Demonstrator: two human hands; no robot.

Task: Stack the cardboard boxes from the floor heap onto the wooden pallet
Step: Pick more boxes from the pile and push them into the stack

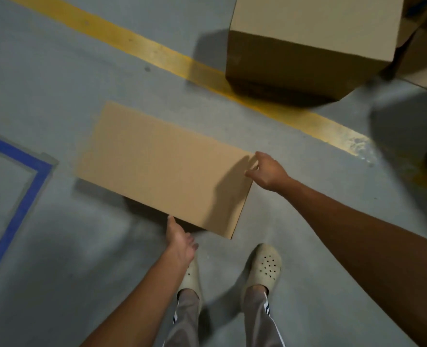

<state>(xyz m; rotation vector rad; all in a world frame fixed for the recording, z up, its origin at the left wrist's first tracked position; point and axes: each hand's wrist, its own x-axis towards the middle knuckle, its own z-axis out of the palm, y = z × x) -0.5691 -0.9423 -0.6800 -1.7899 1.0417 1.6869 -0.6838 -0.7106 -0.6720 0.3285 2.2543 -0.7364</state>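
Tan smooth cardboard box: right hand pinches its corner; left hand touches its edge, grip unclear.

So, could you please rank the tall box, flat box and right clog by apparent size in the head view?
1. Tall box and flat box: alike; the tall one is cropped, the flat one nearer, so unranked.
2. Right clog.

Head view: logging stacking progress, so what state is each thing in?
near box, closed, seemingly raised off the floor
left hand, fingers relaxed, touching the near box's front edge
right hand, gripping the near box's right edge
large box, closed, standing across the yellow line
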